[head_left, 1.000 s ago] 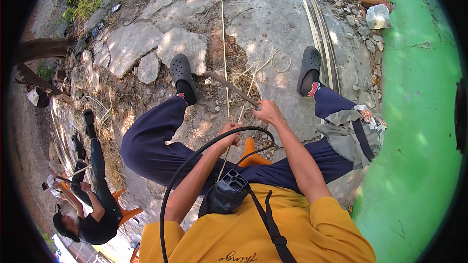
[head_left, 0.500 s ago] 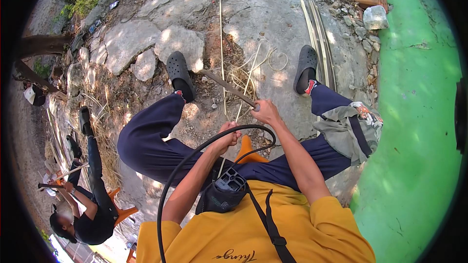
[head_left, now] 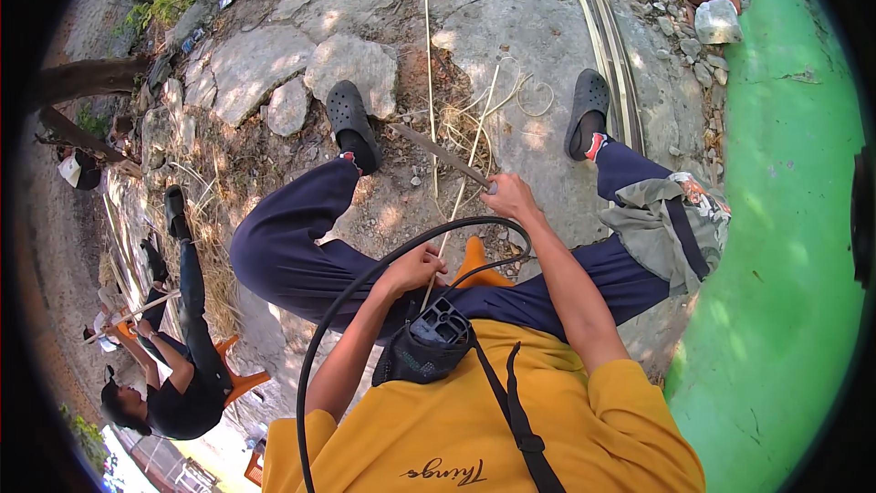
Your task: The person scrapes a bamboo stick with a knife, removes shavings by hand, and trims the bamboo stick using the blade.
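Note:
My right hand (head_left: pixel 514 196) is closed round the handle of a long knife (head_left: pixel 440 152), its blade slanting away to the far left. The blade crosses a thin pale strip (head_left: pixel 484 113), probably split bamboo or cane; whether they touch, I cannot tell. My left hand (head_left: pixel 415 269) pinches the strip's near part close to my lap, some of its fingers hidden. Beyond the blade, the strip's far end lies over a tangle of pale shavings (head_left: pixel 470 128) on the ground between my feet. Another long thin strip (head_left: pixel 430 64) lies left of it.
Several long slats (head_left: pixel 613 64) lie beyond my right foot. A black cable (head_left: pixel 319 356) loops in front of my arms. Between my legs shows an orange stool (head_left: pixel 474 260). Another person (head_left: pixel 187 383) sits at left with a pale strip. The green surface (head_left: pixel 785 219) borders the right.
My left hand has slid nearer to my body along the strip. The right hand and knife keep their place over the ground, while the whole view has shifted slightly.

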`<act>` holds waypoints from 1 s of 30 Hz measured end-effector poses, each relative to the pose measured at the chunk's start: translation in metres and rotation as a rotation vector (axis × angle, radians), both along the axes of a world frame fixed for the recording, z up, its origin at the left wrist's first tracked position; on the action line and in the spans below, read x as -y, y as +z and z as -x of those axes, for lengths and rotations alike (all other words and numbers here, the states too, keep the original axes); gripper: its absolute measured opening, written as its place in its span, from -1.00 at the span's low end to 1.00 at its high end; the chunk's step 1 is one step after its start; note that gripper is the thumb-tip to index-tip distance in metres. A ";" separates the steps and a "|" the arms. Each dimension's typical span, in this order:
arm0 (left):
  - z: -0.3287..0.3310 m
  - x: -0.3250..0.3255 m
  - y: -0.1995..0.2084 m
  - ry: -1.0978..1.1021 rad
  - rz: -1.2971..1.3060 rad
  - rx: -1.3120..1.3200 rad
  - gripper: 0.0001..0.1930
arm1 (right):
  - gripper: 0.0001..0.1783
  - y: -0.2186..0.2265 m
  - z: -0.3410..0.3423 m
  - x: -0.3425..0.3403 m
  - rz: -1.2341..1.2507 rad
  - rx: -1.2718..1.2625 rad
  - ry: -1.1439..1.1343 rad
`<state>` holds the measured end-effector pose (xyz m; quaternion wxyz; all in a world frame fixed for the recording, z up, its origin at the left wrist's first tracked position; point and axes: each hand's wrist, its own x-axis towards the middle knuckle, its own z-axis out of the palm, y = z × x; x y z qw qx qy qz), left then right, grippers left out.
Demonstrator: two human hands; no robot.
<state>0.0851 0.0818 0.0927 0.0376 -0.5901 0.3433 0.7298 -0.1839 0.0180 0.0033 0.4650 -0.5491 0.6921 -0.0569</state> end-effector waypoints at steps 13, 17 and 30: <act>0.020 0.022 0.026 0.160 0.198 -0.040 -0.66 | -0.52 0.026 0.009 0.008 0.088 0.032 -0.093; 0.035 0.038 -0.017 0.404 0.194 -0.221 -0.64 | -0.51 0.025 0.011 0.007 0.120 0.057 -0.139; 0.035 0.020 0.003 0.056 0.068 0.028 -0.56 | -0.53 -0.007 0.023 -0.014 0.125 0.008 -0.195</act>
